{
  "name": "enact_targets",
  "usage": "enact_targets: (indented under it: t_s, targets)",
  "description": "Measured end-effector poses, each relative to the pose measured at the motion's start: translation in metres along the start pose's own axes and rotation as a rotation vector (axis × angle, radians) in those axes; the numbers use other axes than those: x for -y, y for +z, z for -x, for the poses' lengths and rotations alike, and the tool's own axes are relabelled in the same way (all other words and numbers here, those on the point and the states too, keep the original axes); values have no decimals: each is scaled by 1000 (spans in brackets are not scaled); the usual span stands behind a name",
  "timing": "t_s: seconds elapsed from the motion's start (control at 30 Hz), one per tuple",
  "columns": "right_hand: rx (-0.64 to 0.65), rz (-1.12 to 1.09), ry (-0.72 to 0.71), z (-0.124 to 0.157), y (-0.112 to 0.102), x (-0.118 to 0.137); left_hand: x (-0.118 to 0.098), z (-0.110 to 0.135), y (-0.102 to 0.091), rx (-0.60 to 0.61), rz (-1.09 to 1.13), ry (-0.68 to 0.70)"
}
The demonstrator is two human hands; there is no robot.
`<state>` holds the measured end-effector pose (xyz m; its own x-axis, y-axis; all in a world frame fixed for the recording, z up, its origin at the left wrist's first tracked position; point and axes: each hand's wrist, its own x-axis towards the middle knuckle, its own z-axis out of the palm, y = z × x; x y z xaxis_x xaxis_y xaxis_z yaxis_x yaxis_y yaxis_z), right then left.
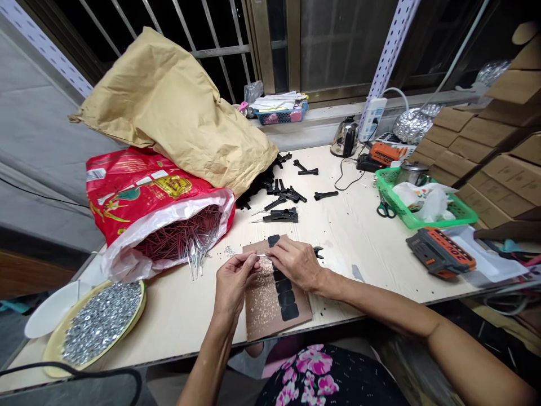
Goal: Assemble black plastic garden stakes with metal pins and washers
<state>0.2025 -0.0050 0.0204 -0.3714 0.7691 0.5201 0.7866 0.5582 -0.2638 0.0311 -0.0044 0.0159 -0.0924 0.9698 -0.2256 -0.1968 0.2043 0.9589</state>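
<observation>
Above a brown board (264, 316), my left hand (236, 279) and my right hand (298, 264) meet fingertip to fingertip. Between them runs a thin silvery metal rod (262, 255); both hands are closed on it, and my fingers hide its ends. A column of black rounded pads (289, 307) lies on the board, partly under my right hand. Pale crumbs are scattered over the board's left side. The dark jaws of a cutter-like tool (318, 252) stick out behind my right hand. Black plastic pieces with thin metal pins (281, 215) rest just beyond the board.
On the left lie a red bag (127, 192) of thin rods, a tan sack (177, 113) and a yellow bowl (141, 307) of metal washers. To the right are a green basket (465, 217), scissors (385, 210), an orange-black battery (442, 252) and stacked cartons (486, 163).
</observation>
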Motion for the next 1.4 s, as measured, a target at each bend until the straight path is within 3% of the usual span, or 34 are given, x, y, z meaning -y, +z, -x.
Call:
enact_targets:
  t_s: [0.37,0.57,0.87,1.0,1.17,1.4]
  targets:
    - [-28,96,-7,2,2,-4,2,-4,12,-31,59,-34]
    - [37,20,53,1,4,-5,1,-3,19,-69,65,14]
    - [24,-8,30,1,6,-11,1,-9,11,1,72,-109]
    - [62,16,20,1,5,-10,7,-7,8,6,-21,-28]
    - [144,-116,126,3,5,-12,9,-6,8,-29,-227,152]
    - [110,-70,53,5,8,-17,13,-13,4,74,-146,26]
